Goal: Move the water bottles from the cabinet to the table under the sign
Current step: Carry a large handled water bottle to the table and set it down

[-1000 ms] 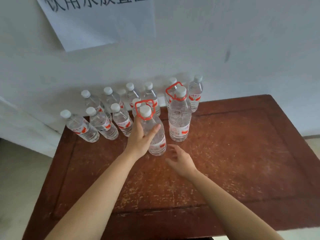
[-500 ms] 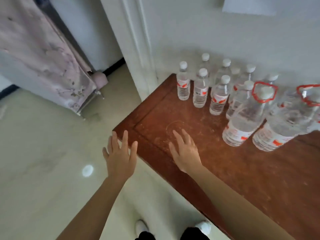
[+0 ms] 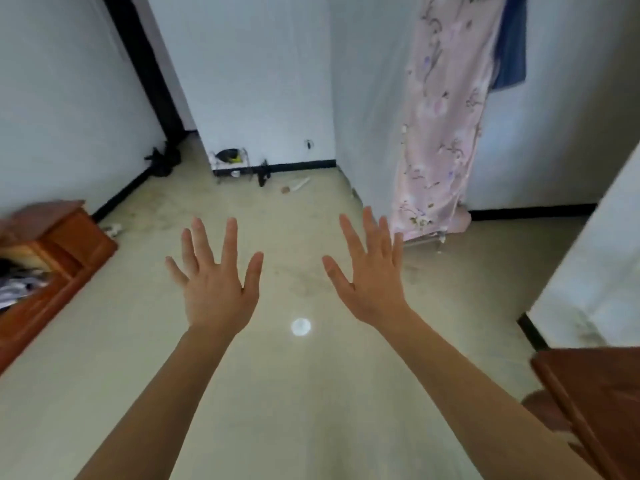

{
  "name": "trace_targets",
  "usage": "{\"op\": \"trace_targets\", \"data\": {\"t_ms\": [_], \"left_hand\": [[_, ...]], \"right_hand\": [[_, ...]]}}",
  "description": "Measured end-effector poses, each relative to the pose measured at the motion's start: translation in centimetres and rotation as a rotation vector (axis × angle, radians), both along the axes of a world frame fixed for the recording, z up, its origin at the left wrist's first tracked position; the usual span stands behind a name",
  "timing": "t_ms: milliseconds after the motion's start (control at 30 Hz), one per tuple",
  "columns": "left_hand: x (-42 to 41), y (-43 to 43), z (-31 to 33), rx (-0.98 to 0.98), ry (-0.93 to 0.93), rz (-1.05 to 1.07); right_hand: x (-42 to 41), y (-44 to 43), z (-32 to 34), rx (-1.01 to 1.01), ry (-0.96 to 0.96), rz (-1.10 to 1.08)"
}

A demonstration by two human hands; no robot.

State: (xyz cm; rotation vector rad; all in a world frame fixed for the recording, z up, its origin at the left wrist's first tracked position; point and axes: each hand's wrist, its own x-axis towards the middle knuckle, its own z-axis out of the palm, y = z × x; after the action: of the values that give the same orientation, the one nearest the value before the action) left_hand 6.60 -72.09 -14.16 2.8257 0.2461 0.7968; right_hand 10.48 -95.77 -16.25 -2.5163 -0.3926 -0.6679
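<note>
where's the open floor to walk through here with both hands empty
Open floor runs straight ahead, between the wooden cabinet at left and the table corner at right. It is cluttered by the far wall, around the small rack. Left hand and right hand hold nothing.

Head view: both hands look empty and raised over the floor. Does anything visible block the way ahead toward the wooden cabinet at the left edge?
Nothing visible does. The left hand and right hand are open and empty over bare floor, which runs clear to the cabinet. No water bottles are in view.
</note>
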Motion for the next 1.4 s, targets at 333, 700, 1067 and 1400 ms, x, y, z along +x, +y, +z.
{"op": "trace_targets", "data": {"t_ms": [333, 700, 1067, 1400], "left_hand": [[-3.5, 29.3, 1.3, 0.089, -0.038, 0.506], [6.3, 51.8, 2.4, 0.141, 0.042, 0.856], [15.1, 68.9, 3.7, 0.174, 0.018, 1.005], [22.0, 93.5, 2.0, 0.125, 0.025, 1.076]], "right_hand": [[8.8, 33.0, 2.4, -0.193, -0.212, 0.471], [25.1, 61.1, 2.3, -0.163, -0.208, 0.748], [36.8, 84.2, 4.4, -0.115, -0.185, 0.955], [42.8, 109.4, 2.7, -0.162, -0.203, 1.026]]}}
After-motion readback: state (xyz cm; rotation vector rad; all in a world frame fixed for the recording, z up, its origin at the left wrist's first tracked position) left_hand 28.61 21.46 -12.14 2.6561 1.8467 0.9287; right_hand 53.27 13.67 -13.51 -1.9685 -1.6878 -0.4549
